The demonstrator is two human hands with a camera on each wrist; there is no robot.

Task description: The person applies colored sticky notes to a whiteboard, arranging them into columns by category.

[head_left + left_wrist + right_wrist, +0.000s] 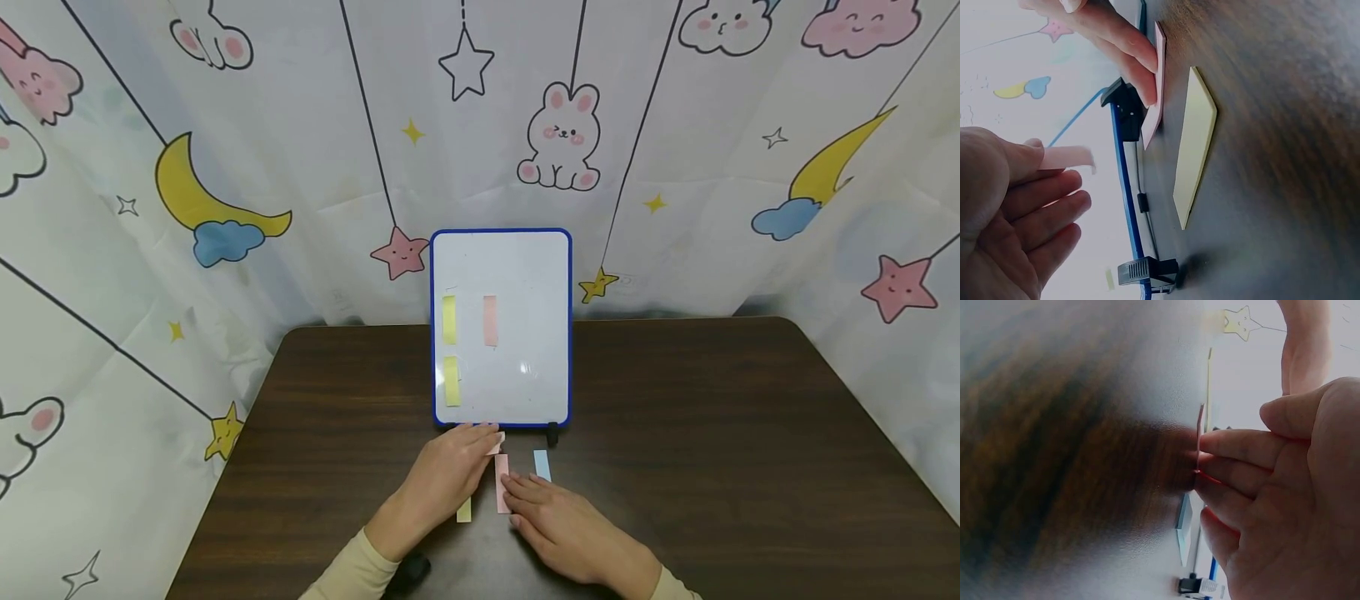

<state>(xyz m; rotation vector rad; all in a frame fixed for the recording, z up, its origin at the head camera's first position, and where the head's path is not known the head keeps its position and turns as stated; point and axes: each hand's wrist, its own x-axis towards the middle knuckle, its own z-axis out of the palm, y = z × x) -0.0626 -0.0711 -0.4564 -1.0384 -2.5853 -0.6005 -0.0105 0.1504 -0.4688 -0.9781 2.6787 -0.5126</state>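
Near: right hand [558,525] lay with fingers extended, tips on the pink block [502,485], not gripping. Table [712,433] ran wide left and right of both hands; gaps between blocks were narrower. Counted three blocks: yellow block [464,511] left, pink middle, blue block [542,464] right. Pink block's long axis ran near to far.

Left hand [447,468] pinched one pink slip [1067,157] just short of the whiteboard [525,350]; long axis ran on past the thumb tip, free end bent.

Whiteboard, blue-edged, stood short of the table's far edge, bearing two yellow strips [449,320] left, one pink strip [491,321] right of the upper, all lengthwise upright. Farthest: patterned curtain [465,167].
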